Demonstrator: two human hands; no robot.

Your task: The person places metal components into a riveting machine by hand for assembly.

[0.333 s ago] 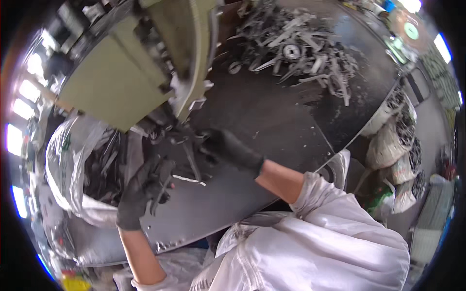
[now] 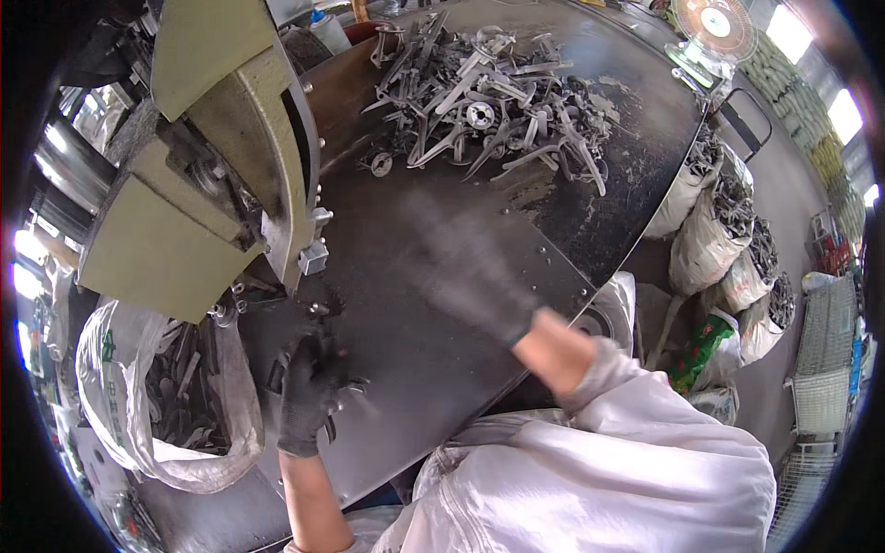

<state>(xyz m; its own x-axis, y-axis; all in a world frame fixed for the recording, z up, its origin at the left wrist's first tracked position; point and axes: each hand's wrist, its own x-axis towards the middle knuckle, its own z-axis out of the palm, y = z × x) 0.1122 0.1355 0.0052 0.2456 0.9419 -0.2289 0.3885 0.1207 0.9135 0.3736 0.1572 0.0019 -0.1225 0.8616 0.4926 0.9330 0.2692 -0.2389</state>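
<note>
My left hand (image 2: 306, 392), in a dark glove, is closed around a dark metal part (image 2: 354, 383) whose ends poke out past the fingers. More than one piece may be in that grip; the fingers cover most of it. It is just in front of an olive-green machine (image 2: 152, 249), close to its lower tip. My right hand (image 2: 466, 267), also gloved, is smeared by motion over the dark metal table (image 2: 396, 341), and its fingers cannot be read. Beyond it lies a heap of grey metal parts (image 2: 516, 115), some long and thin, some with round ends.
A white sack (image 2: 115, 396) of dark metal pieces stands left, below the machine. On the right, several filled sacks (image 2: 705, 253) line the floor past the table edge. A fan (image 2: 714, 28) stands at the far right corner, and wire crates (image 2: 823, 359) are further right.
My right hand has left the spot beside the machine tip and moved right, toward the heap. My left hand still holds metal. The whole view has shifted.
</note>
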